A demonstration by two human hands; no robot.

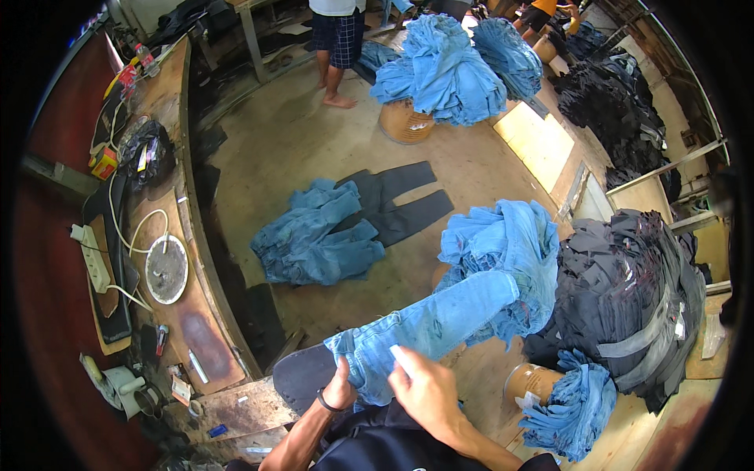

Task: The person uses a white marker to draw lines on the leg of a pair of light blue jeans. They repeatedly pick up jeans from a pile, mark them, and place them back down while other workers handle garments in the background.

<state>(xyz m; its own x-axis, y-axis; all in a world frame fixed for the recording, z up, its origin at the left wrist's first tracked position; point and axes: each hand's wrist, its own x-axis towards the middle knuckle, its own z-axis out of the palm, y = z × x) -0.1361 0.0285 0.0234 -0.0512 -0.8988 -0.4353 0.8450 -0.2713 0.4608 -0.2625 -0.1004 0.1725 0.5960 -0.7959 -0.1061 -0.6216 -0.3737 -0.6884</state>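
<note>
A pair of light-blue jeans (pixel 440 314) lies across a narrow dark board (pixel 302 378), its waist toward me and its leg stretching to the right. My left hand (pixel 339 388) grips the edge of the jeans near the waist, its thumb up. Over the cloth just right of it, my right hand (pixel 424 392) is closed round a small white stick-like piece (pixel 404 359) whose exact kind I cannot make out. Beyond the leg, a heap of blue jeans (pixel 510 243) is draped over a support.
Blue jeans (pixel 318 243) and black trousers (pixel 404 192) lie on the floor ahead. Dark garments (pixel 620 290) are piled at right, beside jeans on a brown drum (pixel 528 385). A workbench (pixel 200 314) with a round dish (pixel 166 269) runs along the left. A person (pixel 338 39) stands far ahead.
</note>
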